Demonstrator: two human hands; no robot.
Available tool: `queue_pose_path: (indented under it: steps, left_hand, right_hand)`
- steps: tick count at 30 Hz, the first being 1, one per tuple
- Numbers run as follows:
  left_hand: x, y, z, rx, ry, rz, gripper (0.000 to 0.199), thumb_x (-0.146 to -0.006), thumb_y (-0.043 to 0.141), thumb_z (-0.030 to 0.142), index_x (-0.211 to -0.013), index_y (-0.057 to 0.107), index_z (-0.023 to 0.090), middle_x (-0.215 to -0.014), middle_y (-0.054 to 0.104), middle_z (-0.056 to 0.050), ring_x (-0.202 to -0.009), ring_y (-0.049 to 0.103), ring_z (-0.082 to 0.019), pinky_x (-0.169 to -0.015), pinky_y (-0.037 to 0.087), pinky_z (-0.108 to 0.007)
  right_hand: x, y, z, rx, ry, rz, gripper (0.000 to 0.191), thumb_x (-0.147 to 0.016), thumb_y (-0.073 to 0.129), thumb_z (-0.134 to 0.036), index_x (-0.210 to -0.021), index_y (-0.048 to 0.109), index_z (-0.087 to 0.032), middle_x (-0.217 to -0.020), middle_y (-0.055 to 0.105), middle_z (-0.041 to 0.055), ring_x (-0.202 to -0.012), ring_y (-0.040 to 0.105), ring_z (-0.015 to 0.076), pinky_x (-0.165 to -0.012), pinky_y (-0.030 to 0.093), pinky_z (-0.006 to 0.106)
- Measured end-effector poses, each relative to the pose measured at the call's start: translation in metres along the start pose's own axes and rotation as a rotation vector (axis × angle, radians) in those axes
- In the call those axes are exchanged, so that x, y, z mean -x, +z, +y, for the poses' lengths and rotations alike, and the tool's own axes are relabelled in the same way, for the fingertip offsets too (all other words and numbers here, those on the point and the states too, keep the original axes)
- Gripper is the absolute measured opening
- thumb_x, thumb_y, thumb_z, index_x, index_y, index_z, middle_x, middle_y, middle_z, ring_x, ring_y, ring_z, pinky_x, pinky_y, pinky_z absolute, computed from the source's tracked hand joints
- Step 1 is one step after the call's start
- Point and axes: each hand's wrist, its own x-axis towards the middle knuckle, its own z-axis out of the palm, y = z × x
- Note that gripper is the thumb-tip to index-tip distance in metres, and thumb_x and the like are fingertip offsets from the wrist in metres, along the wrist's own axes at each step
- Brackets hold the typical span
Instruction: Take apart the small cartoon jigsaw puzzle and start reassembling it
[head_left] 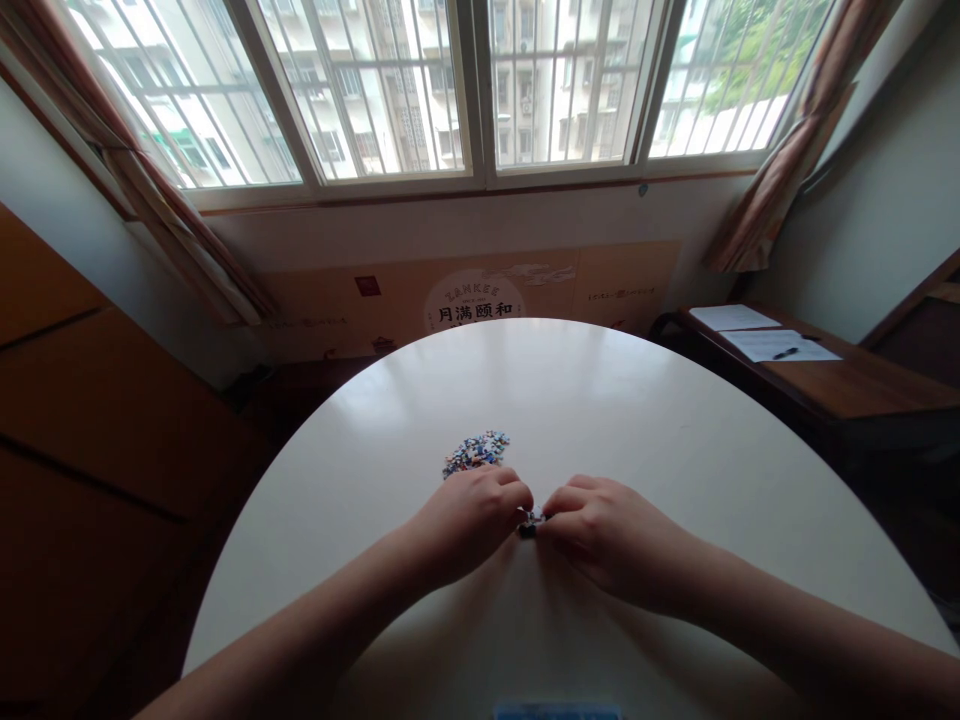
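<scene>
Between my two hands, a small cluster of joined puzzle pieces (532, 522), pale on top and dark at its lower edge, lies on the white round table (420, 400). My left hand (480, 508) has its fingers curled together at the cluster's left side. At the right side, my right hand (600, 520) pinches the cluster's edge with closed fingertips. Just beyond my left hand sits a pile of loose multicoloured puzzle pieces (477, 452), its near part hidden by that hand.
A blue flat object (556, 713) shows at the bottom edge of the view. To the right stands a wooden desk (847, 385) with papers (780, 346) and a pen. Barred windows, curtains and a printed cardboard panel (622, 280) are beyond the table.
</scene>
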Motion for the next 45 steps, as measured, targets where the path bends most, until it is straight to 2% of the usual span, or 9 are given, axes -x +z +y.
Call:
queue_pose_path:
  steps: [5,9,13,19,25,33,40,42,45]
  left_hand:
    - [0.0,0.0,-0.001,-0.031,-0.016,0.036,0.013,-0.093,0.058,0.013,-0.091,0.069,0.02,-0.094,0.072,-0.003,-0.081,0.065,-0.017,-0.069,0.047,-0.027]
    - [0.002,-0.011,-0.007,-0.078,-0.207,0.188,0.012,-0.094,0.06,0.019,-0.087,0.069,0.02,-0.09,0.072,-0.002,-0.078,0.065,-0.018,-0.066,0.047,-0.027]
    - [0.002,-0.023,-0.023,-0.119,-0.395,0.35,0.01,-0.093,0.06,0.021,-0.094,0.07,0.02,-0.094,0.074,-0.003,-0.074,0.065,-0.018,-0.067,0.047,-0.028]
    - [-0.002,-0.013,-0.045,-0.101,-0.482,0.38,0.016,-0.093,0.056,0.02,-0.099,0.07,0.022,-0.1,0.076,-0.003,-0.082,0.069,-0.02,-0.073,0.05,-0.03]
    - [-0.004,-0.005,-0.047,-0.103,-0.481,0.353,0.017,-0.093,0.055,0.022,-0.099,0.071,0.022,-0.097,0.076,-0.004,-0.083,0.069,-0.021,-0.073,0.051,-0.031]
    - [-0.002,-0.011,-0.044,-0.165,-0.517,0.255,0.017,-0.092,0.056,0.02,-0.097,0.071,0.022,-0.101,0.076,-0.003,-0.084,0.07,-0.021,-0.069,0.05,-0.029]
    - [-0.001,-0.016,-0.027,-0.177,-0.433,0.401,0.018,-0.096,0.053,0.022,-0.095,0.071,0.021,-0.1,0.074,-0.004,-0.08,0.068,-0.019,-0.067,0.049,-0.028]
    - [0.0,-0.014,-0.015,-0.139,-0.364,0.36,0.018,-0.096,0.054,0.024,-0.092,0.071,0.021,-0.097,0.073,-0.004,-0.079,0.067,-0.018,-0.067,0.049,-0.027]
    - [0.001,-0.01,0.0,-0.091,-0.277,0.213,0.018,-0.095,0.057,0.024,-0.086,0.072,0.021,-0.092,0.071,-0.004,-0.079,0.067,-0.018,-0.067,0.049,-0.027]
  right_hand:
    - [0.002,0.0,0.002,-0.001,-0.002,0.0,0.027,-0.09,0.057,-0.012,-0.102,0.076,-0.026,-0.096,0.074,0.0023,-0.084,0.06,0.0187,-0.078,0.045,0.033]
    - [0.003,0.001,0.002,0.002,0.0,-0.004,0.027,-0.092,0.056,-0.012,-0.103,0.077,-0.026,-0.098,0.074,0.0037,-0.086,0.061,0.019,-0.078,0.046,0.032]
    - [0.002,0.001,0.001,0.001,-0.012,0.0,0.025,-0.094,0.057,-0.014,-0.104,0.077,-0.025,-0.096,0.073,0.0059,-0.087,0.061,0.0191,-0.079,0.046,0.032]
    - [0.002,0.0,0.0,-0.002,-0.019,-0.01,0.02,-0.095,0.058,-0.016,-0.1,0.076,-0.024,-0.095,0.073,0.006,-0.086,0.061,0.0188,-0.079,0.047,0.032]
    - [0.003,-0.001,0.0,-0.006,-0.022,-0.006,0.021,-0.097,0.057,-0.018,-0.102,0.076,-0.024,-0.096,0.073,0.0061,-0.086,0.061,0.0188,-0.079,0.048,0.033]
    - [0.003,-0.001,0.0,-0.004,-0.02,-0.006,0.021,-0.097,0.057,-0.019,-0.102,0.076,-0.024,-0.096,0.073,0.0061,-0.088,0.062,0.0189,-0.079,0.048,0.032]
    - [0.002,0.0,0.001,0.022,-0.019,-0.016,0.021,-0.095,0.057,-0.018,-0.104,0.075,-0.025,-0.097,0.072,0.0059,-0.088,0.061,0.0196,-0.079,0.047,0.033]
    - [0.002,-0.002,0.0,0.04,-0.018,-0.026,0.02,-0.095,0.057,-0.017,-0.104,0.074,-0.024,-0.098,0.071,0.0067,-0.09,0.061,0.0203,-0.079,0.047,0.033]
    - [0.003,-0.004,-0.003,0.067,-0.013,-0.045,0.018,-0.095,0.055,-0.018,-0.101,0.071,-0.022,-0.099,0.07,0.007,-0.089,0.06,0.0208,-0.08,0.046,0.034]
